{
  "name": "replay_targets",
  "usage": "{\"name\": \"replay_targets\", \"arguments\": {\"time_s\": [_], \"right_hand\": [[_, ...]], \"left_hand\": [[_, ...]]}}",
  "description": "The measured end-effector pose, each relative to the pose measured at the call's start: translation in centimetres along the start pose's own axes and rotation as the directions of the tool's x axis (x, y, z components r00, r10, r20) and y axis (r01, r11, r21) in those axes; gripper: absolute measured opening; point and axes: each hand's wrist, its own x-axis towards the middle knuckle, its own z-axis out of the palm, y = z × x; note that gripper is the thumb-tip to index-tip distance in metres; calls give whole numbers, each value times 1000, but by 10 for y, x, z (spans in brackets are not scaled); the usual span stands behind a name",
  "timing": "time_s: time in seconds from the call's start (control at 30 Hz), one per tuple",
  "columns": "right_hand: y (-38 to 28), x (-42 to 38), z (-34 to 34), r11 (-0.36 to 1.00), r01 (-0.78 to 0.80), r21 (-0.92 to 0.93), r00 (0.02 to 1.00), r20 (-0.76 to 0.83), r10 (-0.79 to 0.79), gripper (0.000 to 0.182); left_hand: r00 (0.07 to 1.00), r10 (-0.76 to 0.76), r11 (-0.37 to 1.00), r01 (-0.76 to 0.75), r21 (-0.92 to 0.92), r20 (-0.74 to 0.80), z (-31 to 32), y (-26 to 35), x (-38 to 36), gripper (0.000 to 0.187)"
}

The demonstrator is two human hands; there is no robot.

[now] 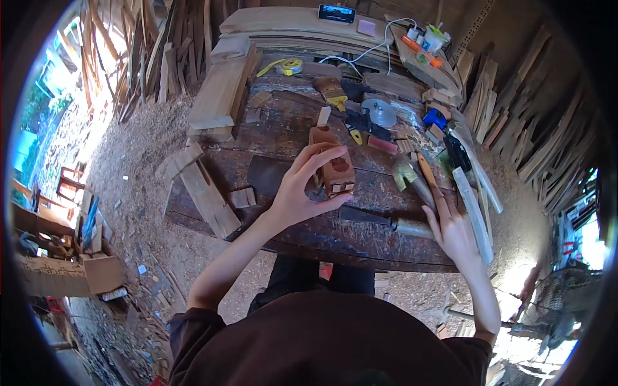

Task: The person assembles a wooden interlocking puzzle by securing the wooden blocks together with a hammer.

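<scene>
The reddish-brown carved wooden block (335, 168) stands mid-bench, its long axis running away from the person, pinched by the left hand (299, 190). The right hand (452, 230) lies spread near the bench's (283, 138) front edge, fingers on a wooden-handled chisel (386, 222). Tools crowd the right; bare boards lie left.

A: What's at the far end of the workbench (270, 138)?
B: A phone (337, 12), screen lit, on stacked planks. Yellow tape measure (291, 65) nearer, w/ a white cable (360, 55) to its right.
A: And mid-bench?
B: Paintbrush (331, 92), round metal disc (379, 112), blue object (434, 118) beside wood offcuts.
A: Around the bench?
B: Sawdust floor (135, 161), lumber leaning along both sides.
</scene>
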Motion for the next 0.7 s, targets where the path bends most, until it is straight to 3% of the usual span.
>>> {"name": "replay_targets", "arguments": {"time_s": [0.07, 0.13, 0.37, 0.63, 0.7], "right_hand": [[7, -2, 8, 999, 2, -46, 1000, -8, -3, 44], [13, -4, 14, 986, 105, -130, 994, 6, -105, 45], [17, -5, 29, 979, 163, -125, 986, 52, -157, 46], [17, -7, 31, 994, 99, -39, 992, 78, -96, 46], [15, -8, 29, 998, 57, 4, 993, 105, -57, 46]], "left_hand": [[1000, 13, 1000, -13, 1, 12, 0, -2, 0, 74], [1000, 23, 1000, -23, 0, 20, 0, -1, 1, 73], [1000, 2, 1000, -2, 17, 16, -2, 6, 5, 70], [998, 50, 997, -53, 57, 40, 2, -5, -4, 81], [998, -56, 991, 53, -120, -22, 6, -7, -10, 89]]}}
